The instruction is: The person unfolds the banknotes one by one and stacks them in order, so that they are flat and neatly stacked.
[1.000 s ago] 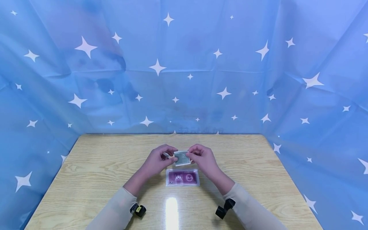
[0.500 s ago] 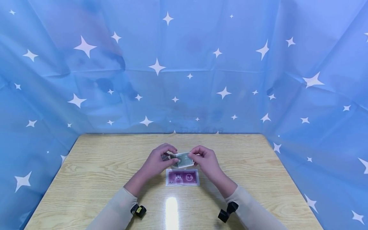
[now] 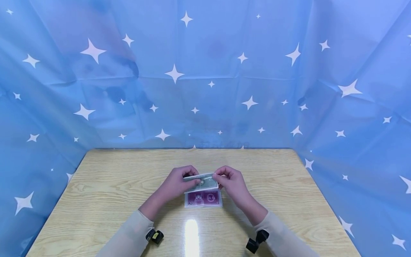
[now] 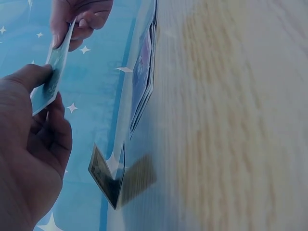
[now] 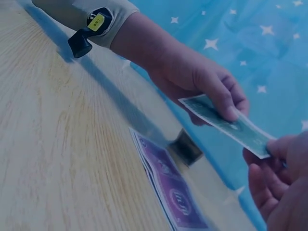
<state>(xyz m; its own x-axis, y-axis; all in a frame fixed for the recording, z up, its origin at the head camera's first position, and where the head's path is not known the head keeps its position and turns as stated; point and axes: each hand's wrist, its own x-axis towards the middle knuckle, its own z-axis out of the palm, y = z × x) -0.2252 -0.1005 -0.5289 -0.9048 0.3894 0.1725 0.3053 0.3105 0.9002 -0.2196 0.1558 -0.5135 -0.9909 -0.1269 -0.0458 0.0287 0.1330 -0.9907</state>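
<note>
A green banknote (image 3: pixel 207 182), opened out lengthwise, is held above the table between both hands. At its left part, my left hand (image 3: pixel 177 182) pinches it, the thumb lying across its face. My right hand (image 3: pixel 232 180) pinches the top right corner between thumb and fingers. Just below it in the head view lies a stack of purple banknotes (image 3: pixel 203 198), its far edge covered by the green one. In the left wrist view a small folded note (image 4: pixel 107 177) stands bent on the table; the right wrist view shows that folded note (image 5: pixel 186 147) beyond the purple stack.
The wooden table (image 3: pixel 112 200) runs back to a blue curtain (image 3: pixel 205 107) printed with white stars. A black wrist camera (image 3: pixel 155 236) sits on the left sleeve, another camera (image 3: pixel 257 241) on the right. Light glares off the table's front middle.
The green banknote has gone from a short folded shape to a long flat one and come nearer the purple stack. My right hand has shifted slightly right and towards me.
</note>
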